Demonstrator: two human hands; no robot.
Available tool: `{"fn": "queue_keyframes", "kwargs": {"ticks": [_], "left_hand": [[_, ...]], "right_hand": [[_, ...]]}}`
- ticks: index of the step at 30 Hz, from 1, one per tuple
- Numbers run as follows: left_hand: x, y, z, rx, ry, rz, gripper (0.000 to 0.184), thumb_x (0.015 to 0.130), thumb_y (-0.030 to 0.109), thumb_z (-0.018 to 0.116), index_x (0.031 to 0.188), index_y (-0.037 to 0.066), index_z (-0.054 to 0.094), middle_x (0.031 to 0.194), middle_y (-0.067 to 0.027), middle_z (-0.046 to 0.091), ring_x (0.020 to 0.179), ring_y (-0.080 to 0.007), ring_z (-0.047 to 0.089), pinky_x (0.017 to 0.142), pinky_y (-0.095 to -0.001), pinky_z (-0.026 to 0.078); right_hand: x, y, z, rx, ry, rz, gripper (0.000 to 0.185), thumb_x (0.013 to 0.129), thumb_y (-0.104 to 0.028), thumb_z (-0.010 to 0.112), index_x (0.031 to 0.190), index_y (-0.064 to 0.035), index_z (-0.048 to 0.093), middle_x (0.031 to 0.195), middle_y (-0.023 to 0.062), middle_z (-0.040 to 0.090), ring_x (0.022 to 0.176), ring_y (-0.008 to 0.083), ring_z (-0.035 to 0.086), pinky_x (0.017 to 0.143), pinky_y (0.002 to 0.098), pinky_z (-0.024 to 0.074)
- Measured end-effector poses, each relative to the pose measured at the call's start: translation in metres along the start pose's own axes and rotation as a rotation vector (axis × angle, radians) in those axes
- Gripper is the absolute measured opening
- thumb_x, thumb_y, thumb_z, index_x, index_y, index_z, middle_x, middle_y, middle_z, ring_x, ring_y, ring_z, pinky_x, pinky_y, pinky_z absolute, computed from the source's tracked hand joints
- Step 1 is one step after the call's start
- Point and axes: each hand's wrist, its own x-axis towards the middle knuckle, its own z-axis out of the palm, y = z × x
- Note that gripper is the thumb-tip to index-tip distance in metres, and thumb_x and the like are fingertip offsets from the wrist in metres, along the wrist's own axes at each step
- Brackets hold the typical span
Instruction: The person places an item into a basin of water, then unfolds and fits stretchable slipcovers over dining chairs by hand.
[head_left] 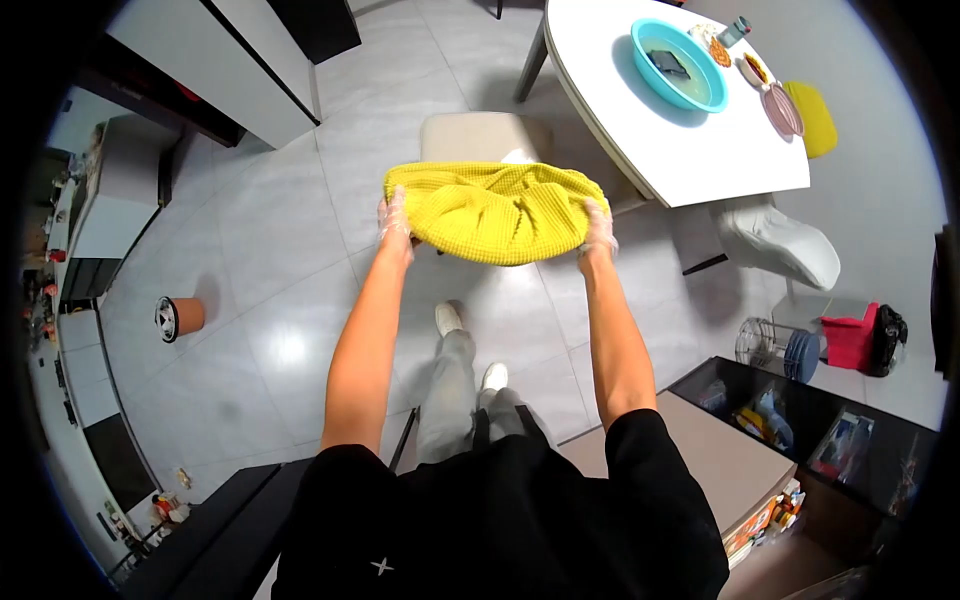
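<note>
A yellow waffle-knit chair cover (497,212) is stretched wide in front of me, its middle gathered in folds. My left hand (396,220), in a clear plastic glove, grips its left end. At the opposite end my right hand (598,228), gloved the same way, is closed on the fabric. Just beyond the cover shows the beige seat of a chair (480,137). The fabric hides the nearer part of that chair, so I cannot tell whether it is around the backrest or only in front of it.
To the right stands a white table (610,100) bearing a turquoise basin (640,52) of water with a dark item in it. Nearby are a grey-covered chair (790,245) and a yellow chair (812,120). A brown bin (188,316) sits on the tiled floor at left.
</note>
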Motion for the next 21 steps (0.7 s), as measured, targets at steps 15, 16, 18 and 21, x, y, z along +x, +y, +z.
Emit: {"fn": "queue_keyframes", "kwargs": {"ticks": [15,16,18,21], "left_hand": [[0.158,-0.112,-0.042,-0.049,-0.145,0.451,0.045,0.095,0.041,0.053,0.119,0.003,0.057,0.103,-0.0103,0.065,0.099,-0.0196,0.061,0.086,-0.0366,0.048],[0.178,-0.120,-0.047,-0.036,-0.127,0.475,0.047,0.095,0.042,0.053,0.121,0.004,0.056,0.107,-0.0115,0.064,0.101,-0.0201,0.060,0.086,-0.0373,0.048],[0.214,-0.131,-0.043,-0.083,-0.078,0.538,0.054,0.093,0.047,0.054,0.127,0.005,0.052,0.114,-0.0140,0.061,0.104,-0.0215,0.058,0.087,-0.0383,0.049],[0.223,-0.150,-0.042,-0.175,-0.023,0.498,0.064,0.092,0.051,0.054,0.135,0.005,0.044,0.124,-0.0170,0.055,0.109,-0.0254,0.057,0.090,-0.0408,0.048]], "right_hand": [[0.082,0.121,-0.067,0.227,-0.304,-0.108,0.038,0.099,-0.034,0.047,0.128,-0.0099,0.050,0.122,0.0069,0.060,0.110,0.0232,0.058,0.094,0.0392,0.0490],[0.092,0.125,-0.072,0.324,-0.436,-0.152,0.037,0.099,-0.034,0.047,0.125,-0.0082,0.051,0.118,0.0080,0.060,0.107,0.0235,0.058,0.093,0.0402,0.0491],[0.111,0.135,-0.083,0.523,-0.720,-0.198,0.034,0.099,-0.033,0.047,0.118,-0.0047,0.053,0.111,0.0101,0.060,0.101,0.0242,0.058,0.091,0.0422,0.0492],[0.092,0.144,-0.068,0.435,-0.386,-0.201,0.038,0.099,-0.033,0.046,0.120,-0.0021,0.050,0.119,0.0142,0.055,0.108,0.0290,0.054,0.094,0.0458,0.0473]]}}
